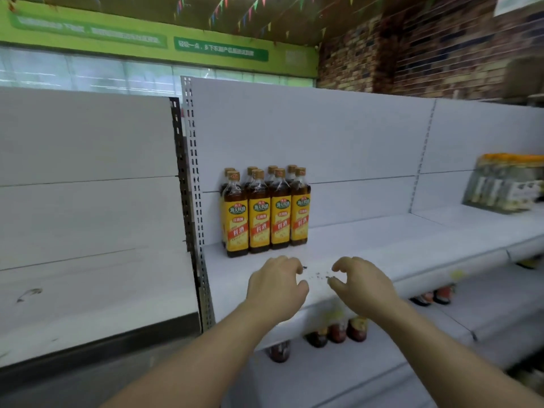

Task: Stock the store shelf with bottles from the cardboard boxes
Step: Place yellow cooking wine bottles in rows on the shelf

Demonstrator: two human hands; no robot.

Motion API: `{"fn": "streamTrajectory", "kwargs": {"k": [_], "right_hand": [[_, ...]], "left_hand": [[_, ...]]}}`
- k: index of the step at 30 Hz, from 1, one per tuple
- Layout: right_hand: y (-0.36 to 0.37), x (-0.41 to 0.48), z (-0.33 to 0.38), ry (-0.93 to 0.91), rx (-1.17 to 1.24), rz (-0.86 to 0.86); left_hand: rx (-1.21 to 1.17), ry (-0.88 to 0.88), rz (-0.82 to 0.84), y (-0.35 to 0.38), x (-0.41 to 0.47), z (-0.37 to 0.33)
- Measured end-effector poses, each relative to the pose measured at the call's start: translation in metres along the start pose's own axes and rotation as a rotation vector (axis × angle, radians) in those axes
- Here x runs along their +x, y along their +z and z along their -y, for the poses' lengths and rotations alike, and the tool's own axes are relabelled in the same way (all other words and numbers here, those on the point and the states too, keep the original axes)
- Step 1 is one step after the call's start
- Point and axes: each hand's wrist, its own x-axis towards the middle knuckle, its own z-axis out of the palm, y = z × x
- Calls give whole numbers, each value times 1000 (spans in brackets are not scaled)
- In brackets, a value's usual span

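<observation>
Just past the left hand (276, 285), the bottles (265, 213) stand upright in a tight block, two rows deep, toward the back of the shelf (397, 242); right hand (362, 285) hovers beside the left, both with fingers loosely curled and holding nothing; no boxes in view. Guessing they're full, so heavyish, stiff and a bit slick; I'd wrap round the labelled body, not the thin neck.

Yellow-label bottles (265, 212) upright, two rows, on white shelf (382, 242).
</observation>
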Motion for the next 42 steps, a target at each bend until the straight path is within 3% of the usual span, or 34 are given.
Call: {"fn": "streamTrajectory", "kwargs": {"k": [9,18,28,35,42], "right_hand": [[-26,-97,-72,211,-20,31],[3,-185,-201,482,12,130],[119,-268,-342,627,98,427],[228,-325,-386,761,190,645],[334,-375,-414,909,191,755]], "left_hand": [[-94,229,92,51,-48,-77],[-92,302,333,182,-77,-141],[-40,210,597,354,-142,-168],[19,118,905,453,-200,-131],[75,111,1083,562,-247,-90]]}}
